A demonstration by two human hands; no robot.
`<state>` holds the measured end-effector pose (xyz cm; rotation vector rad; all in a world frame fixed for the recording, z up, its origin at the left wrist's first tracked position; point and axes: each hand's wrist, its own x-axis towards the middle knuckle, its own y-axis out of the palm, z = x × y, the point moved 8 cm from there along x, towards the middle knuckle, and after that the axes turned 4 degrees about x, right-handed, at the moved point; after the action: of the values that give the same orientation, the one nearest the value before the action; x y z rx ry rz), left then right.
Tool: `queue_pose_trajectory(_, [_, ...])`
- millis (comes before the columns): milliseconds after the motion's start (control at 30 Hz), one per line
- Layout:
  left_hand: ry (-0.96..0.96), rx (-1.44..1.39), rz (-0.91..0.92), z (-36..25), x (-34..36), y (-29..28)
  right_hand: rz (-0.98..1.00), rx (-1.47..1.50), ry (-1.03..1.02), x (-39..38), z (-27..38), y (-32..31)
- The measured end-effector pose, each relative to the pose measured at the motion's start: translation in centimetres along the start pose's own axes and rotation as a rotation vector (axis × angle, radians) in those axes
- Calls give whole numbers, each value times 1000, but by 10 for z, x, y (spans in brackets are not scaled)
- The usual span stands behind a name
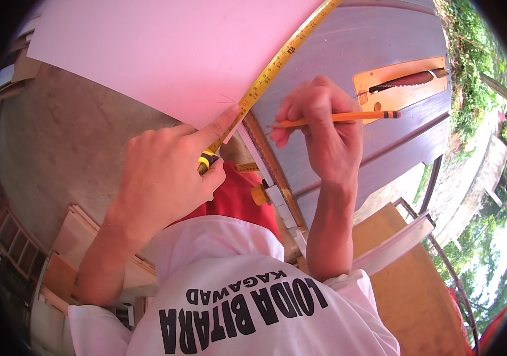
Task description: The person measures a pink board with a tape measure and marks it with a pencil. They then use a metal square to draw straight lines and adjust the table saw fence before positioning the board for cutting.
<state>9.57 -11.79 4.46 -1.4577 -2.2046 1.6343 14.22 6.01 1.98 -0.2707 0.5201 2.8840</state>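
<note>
My left hand (170, 169) is closed round a tape measure (207, 160) with a black and yellow case. Its index finger presses the yellow blade (274, 65) near the corner of a large white board (164, 47). The blade runs from the case up along the board's right edge and past the top of the picture. A few thin pencil marks show on the board beside the fingertip. In my right hand (327, 127) is an orange pencil (348, 117), held between the fingers with its point toward the left. That hand hovers to the right of the blade, above a grey metal table.
The board lies partly on a grey saw table (301, 142). A toothed circular blade (404, 83) stands in an orange insert plate to the right. Brown wooden panels (407, 285) are at the lower right, more boards (66, 255) at the lower left, and greenery beyond the right side.
</note>
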Motion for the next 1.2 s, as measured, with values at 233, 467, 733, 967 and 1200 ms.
queue_pose_trajectory(233, [33, -46, -3, 4, 3, 0, 298, -638, -84, 53, 16, 28])
queue_pose_trajectory(467, [14, -124, 7, 8, 3, -1, 452, -803, 44, 71, 4, 30])
queue_pose_trajectory(733, [24, -166, -8, 13, 6, 1, 529, -807, 18, 76, 2, 35])
queue_pose_trajectory(967, [26, -150, 51, 12, 7, 1, 571, -826, 16, 76, 1, 37])
queue_pose_trajectory(1200, [28, -151, 64, 13, 9, 1, 579, -822, -44, 77, 4, 37])
